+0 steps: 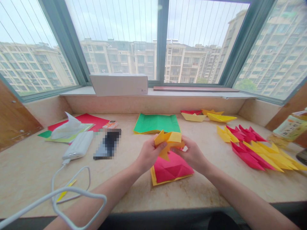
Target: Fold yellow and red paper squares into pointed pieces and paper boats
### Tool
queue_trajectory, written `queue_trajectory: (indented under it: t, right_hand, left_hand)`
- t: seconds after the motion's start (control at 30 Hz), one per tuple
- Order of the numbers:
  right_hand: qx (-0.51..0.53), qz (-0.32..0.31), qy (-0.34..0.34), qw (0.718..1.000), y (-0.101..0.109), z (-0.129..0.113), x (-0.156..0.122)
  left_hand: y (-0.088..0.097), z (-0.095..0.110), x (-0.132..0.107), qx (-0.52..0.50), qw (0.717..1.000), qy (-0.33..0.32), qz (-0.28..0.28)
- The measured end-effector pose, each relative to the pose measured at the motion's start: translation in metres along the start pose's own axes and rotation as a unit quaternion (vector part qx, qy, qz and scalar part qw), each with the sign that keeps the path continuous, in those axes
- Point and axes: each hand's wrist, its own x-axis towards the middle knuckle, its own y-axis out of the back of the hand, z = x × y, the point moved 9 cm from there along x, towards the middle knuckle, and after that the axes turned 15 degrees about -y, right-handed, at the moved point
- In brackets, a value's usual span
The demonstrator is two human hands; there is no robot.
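Between my two hands, above the counter, is a partly folded piece of yellow-orange origami paper (pixel 174 137) with pointed flaps sticking out. My left hand (pixel 150 150) pinches its left side, thumb on the near face. On the other side, my right hand (pixel 192 151) grips the paper's right edge with the fingers closed. Just below them lies a stack of creased red paper sheets (pixel 171 167) with yellow sheets under it. Beyond my hands rests a creased green sheet (pixel 157 123) on top of yellow paper.
Finished paper boats (pixel 222 118) and red and yellow folded shapes (pixel 259 153) sit on the right, near a bottle (pixel 291 127). To the left are a white power bank (pixel 79 145) with a cable (pixel 81 191), a blurred-out dark object (pixel 107 143) and red paper (pixel 91 121). A white box (pixel 120 84) stands on the sill.
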Motion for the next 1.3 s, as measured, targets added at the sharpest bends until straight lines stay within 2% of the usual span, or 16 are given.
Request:
queue_trajectory:
  t: [0.13, 0.23, 0.37, 0.57, 0.7, 0.8, 0.9, 1.0, 1.13, 1.3]
  right_hand:
    - [-0.01, 0.059, 0.034, 0.998, 0.007, -0.004, -0.003]
    - [-0.016, 0.066, 0.094, 0.993, 0.009, -0.014, -0.009]
    - [-0.053, 0.024, 0.143, 0.988, 0.002, -0.021, -0.014]
    - [-0.109, -0.051, 0.149, 0.982, -0.01, -0.03, -0.018]
    - [-0.089, -0.08, 0.148, 0.982, -0.013, -0.032, -0.02]
    - [-0.031, -0.023, 0.119, 0.992, -0.004, -0.022, -0.016]
    - [0.071, 0.03, 0.046, 0.996, 0.006, -0.005, -0.011]
    - [0.16, -0.005, -0.012, 0.987, 0.003, 0.004, -0.006]
    - [0.188, -0.056, -0.061, 0.979, -0.007, 0.009, -0.001]
    - [0.147, -0.082, -0.041, 0.985, -0.017, 0.001, -0.005]
  left_hand:
    - [-0.007, 0.002, 0.0, -0.032, 0.999, 0.007, -0.003]
    - [-0.008, 0.001, -0.001, -0.045, 0.999, 0.029, 0.006]
    - [-0.006, -0.002, -0.004, -0.063, 0.996, 0.066, 0.026]
    - [-0.006, 0.006, 0.0, -0.057, 0.997, 0.041, 0.012]
    - [0.0, 0.003, 0.0, -0.04, 0.997, 0.051, 0.029]
    - [0.005, 0.002, 0.0, -0.035, 0.997, 0.05, 0.05]
    - [0.009, 0.0, 0.0, -0.033, 0.996, 0.047, 0.073]
    - [0.01, 0.002, 0.001, -0.027, 0.996, 0.039, 0.078]
    - [0.006, 0.006, 0.002, -0.028, 0.997, 0.028, 0.063]
    - [0.009, -0.003, 0.001, -0.017, 0.997, 0.039, 0.066]
